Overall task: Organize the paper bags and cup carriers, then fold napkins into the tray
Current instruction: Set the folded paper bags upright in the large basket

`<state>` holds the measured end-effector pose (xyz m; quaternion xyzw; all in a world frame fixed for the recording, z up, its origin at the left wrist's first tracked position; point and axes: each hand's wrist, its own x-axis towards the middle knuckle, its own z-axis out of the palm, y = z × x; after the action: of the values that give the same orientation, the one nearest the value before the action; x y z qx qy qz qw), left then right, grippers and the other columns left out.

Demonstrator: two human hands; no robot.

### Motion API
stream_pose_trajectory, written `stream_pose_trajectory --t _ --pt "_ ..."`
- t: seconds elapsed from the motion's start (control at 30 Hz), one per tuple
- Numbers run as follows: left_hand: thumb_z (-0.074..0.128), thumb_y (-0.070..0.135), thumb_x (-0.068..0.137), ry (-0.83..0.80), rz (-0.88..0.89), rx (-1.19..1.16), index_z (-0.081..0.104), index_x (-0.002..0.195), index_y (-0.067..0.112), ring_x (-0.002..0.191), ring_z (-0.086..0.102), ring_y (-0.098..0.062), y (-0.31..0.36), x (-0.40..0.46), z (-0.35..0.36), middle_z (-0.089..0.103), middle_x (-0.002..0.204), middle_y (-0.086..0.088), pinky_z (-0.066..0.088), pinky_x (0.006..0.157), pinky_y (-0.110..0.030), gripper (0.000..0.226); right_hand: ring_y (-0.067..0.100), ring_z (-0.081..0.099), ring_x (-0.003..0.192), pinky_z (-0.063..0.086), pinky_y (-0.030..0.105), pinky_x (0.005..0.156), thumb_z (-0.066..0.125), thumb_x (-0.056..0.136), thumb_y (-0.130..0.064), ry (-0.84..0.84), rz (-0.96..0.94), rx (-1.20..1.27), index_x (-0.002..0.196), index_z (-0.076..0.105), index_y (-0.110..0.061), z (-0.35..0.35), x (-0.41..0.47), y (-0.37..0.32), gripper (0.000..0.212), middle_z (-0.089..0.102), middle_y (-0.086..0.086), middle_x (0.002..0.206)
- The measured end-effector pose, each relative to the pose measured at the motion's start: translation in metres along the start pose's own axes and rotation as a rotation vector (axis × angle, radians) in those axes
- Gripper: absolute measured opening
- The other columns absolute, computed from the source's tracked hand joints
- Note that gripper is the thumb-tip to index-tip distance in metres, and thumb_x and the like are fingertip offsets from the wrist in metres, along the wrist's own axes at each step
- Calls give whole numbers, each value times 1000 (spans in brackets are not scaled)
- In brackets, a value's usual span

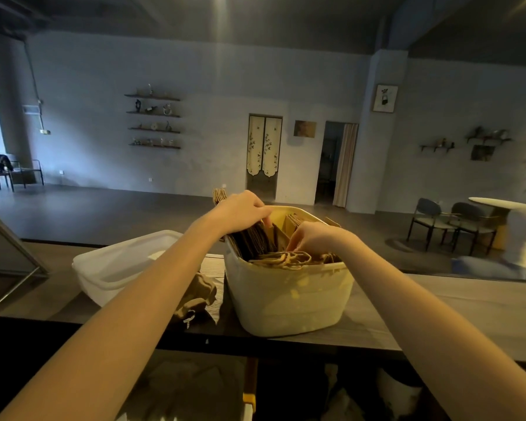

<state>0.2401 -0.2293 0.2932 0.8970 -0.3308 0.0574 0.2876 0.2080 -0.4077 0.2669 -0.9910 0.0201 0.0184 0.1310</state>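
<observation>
Gripping upright paper bags [255, 238] in cream tub [289, 296], left hand [240, 212] curls over them; right hand [312, 238] pinches looped handles [286, 258]; clear bin [119, 265] at 9 o'clock.

cream tub [289, 299], brown paper bags [255, 241]

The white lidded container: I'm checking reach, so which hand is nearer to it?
Left. The left hand grips the paper bags at the cream bin's side facing the white lidded container; the right hand is deeper in the bin, farther away.
</observation>
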Motion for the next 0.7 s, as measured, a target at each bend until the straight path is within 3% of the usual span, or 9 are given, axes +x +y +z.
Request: stream_pose_trajectory --t 0.1,0.33,0.5,0.6,0.7 --pt "45 28 97 31 -17 -30 64 79 21 87 59 -16 -6 -1 1 58 83 3 50 81 -30 27 21 60 94 54 29 85 63 88 -11 159 44 -142 110 58 -8 0 -2 6 24 59 7 97" --pt "46 25 96 112 -10 -69 63 77 21 83 54 -12 -11 0 6 55 84 4 48 74 -23 25 18 54 84 44 27 78 48 97 -21 382 151 -410 113 57 -13 -11 -9 6 19 54 4 91" --pt "44 25 96 125 -2 -86 63 75 23 89 58 -16 -11 -1 8 57 86 2 51 83 -32 28 15 52 80 43 26 75 48 97 -21 279 152 -423 111 58 -13 -5 -5 11 19 51 0 79" --pt "43 24 97 137 4 -89 63 77 21 90 59 -18 -10 -2 10 58 84 1 51 84 -33 28 19 60 92 51 27 82 54 94 -17 225 123 -291 119 55 -13 -5 1 22 26 61 6 103" --pt "44 25 96 151 3 -95 63 74 23 90 59 -19 -12 -3 10 58 85 1 50 85 -34 29 22 63 95 53 26 81 55 93 -12 134 128 -155 116 60 -6 2 5 31 25 63 13 108"
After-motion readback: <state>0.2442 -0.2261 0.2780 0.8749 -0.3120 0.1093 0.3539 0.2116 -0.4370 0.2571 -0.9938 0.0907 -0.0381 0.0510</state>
